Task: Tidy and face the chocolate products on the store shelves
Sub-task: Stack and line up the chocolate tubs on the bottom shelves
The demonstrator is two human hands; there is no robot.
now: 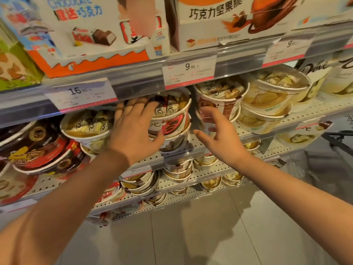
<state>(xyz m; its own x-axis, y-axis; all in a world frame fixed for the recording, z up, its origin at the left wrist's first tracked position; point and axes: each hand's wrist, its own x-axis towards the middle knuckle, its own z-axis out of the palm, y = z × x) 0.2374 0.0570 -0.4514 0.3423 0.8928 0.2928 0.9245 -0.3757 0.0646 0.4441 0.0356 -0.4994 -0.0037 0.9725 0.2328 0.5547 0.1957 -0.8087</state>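
Tubs: stacked Dove chocolate tubs (172,119) on perforated shelf (200,142), under price tag (189,72)
Left hand (133,131): grip spread, fingers on tub stack
Right hand (217,131): grip spread wide, empty, just beside stack

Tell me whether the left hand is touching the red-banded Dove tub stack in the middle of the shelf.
Touching. In the head view the left hand lies against the red-banded Dove tub stack, fingers over the top tub's rim and thumb pressed on its side, no gap visible.
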